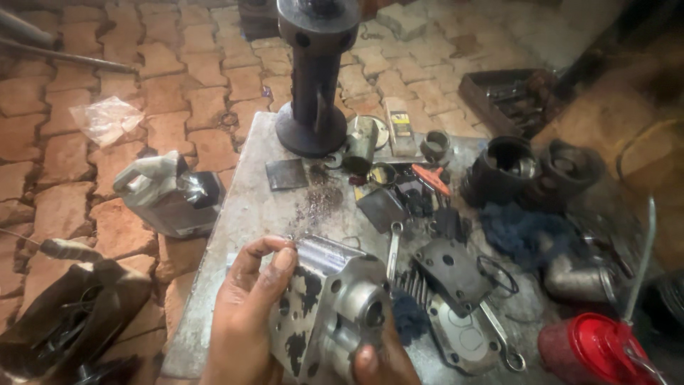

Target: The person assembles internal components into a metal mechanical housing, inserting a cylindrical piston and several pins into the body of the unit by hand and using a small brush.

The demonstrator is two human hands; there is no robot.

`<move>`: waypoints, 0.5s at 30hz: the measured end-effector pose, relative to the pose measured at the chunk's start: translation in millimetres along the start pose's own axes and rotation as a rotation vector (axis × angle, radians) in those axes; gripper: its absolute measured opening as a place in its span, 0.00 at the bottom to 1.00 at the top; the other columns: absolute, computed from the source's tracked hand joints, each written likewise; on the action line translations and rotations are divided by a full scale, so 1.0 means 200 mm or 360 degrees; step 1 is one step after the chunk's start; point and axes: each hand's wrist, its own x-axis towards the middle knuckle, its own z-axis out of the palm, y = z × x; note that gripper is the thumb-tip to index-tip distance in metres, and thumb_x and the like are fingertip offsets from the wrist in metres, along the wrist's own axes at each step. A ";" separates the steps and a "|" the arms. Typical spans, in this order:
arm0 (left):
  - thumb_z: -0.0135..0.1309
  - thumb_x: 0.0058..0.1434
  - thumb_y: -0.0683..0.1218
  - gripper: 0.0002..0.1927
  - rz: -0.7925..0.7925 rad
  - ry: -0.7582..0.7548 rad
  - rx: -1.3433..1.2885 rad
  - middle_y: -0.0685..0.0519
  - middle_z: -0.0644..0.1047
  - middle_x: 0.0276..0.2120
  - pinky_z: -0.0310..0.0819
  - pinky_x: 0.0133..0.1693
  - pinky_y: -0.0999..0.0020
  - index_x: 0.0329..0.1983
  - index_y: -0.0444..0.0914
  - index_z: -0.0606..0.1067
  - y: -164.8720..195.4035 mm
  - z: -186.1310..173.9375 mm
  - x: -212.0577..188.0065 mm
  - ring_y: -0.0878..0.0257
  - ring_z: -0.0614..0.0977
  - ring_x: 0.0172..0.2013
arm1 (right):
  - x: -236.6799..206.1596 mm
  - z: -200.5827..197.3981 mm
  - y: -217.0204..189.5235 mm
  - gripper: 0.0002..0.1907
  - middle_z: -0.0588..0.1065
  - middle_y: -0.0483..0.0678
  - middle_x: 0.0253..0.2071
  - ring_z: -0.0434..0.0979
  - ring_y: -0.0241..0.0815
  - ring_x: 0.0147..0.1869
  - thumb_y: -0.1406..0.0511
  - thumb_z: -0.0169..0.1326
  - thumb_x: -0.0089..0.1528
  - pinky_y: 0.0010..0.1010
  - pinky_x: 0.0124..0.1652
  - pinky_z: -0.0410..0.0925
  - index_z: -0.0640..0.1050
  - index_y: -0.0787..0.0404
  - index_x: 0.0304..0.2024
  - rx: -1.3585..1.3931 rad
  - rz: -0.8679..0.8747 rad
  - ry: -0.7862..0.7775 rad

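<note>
Left hand (246, 314): grip closed on the upper left edge of a grey metal housing (328, 314), thumb and forefinger pinched at its top corner, where something very small may be held; it is too small to tell. Right hand (381, 363): mostly out of frame; one fingertip shows pressed against the lower edge of the same housing, so it appears to support from beneath, though its full grip cannot be seen.

The housing is held just above the near edge of the surface (249, 207), tilted toward the camera, its round central boss and bolt holes facing up. Dark gasket remnants blotch its flat face.

Judgement: the work in hand looks like inspection or cleaning of the mating face. To do it well, the lower support should stay firm while the pinch works at the corner, and the part should be kept over the surface, not over the brick floor (85, 164), since it looks heavy and oily.

Immediately to the right lie a combination spanner (393, 246), a dark perforated plate (452, 271) and a grey cover (463, 342). Farther out: two cylinder-like parts (534, 171), a blue rag (524, 232), a red can (591, 349), a tall black post (315, 78). A grey jug (167, 192) stands on the floor to the left.
</note>
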 end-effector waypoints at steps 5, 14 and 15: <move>0.55 0.63 0.42 0.10 -0.0044 -0.0096 -0.0166 0.50 0.81 0.37 0.77 0.40 0.65 0.47 0.37 0.74 0.03 0.02 -0.01 0.62 0.82 0.38 | 0.01 -0.01 0.00 0.47 0.67 0.61 0.67 0.67 0.54 0.71 0.58 0.59 0.56 0.42 0.64 0.58 0.56 0.67 0.72 -0.0002 -0.0043 0.0051; 0.54 0.65 0.41 0.10 0.0021 -0.0191 -0.0191 0.49 0.80 0.37 0.76 0.41 0.65 0.49 0.37 0.73 0.03 -0.02 -0.02 0.61 0.82 0.38 | 0.00 0.03 -0.04 0.49 0.66 0.61 0.69 0.65 0.55 0.73 0.57 0.59 0.55 0.43 0.67 0.56 0.55 0.68 0.73 -0.0037 -0.0054 0.0026; 0.53 0.66 0.41 0.11 0.0078 -0.0125 -0.0036 0.50 0.80 0.38 0.75 0.41 0.66 0.50 0.36 0.73 0.02 -0.03 -0.01 0.63 0.81 0.39 | 0.00 0.04 -0.05 0.50 0.66 0.61 0.69 0.65 0.55 0.73 0.56 0.60 0.55 0.43 0.67 0.55 0.55 0.68 0.74 -0.0052 -0.0060 0.0018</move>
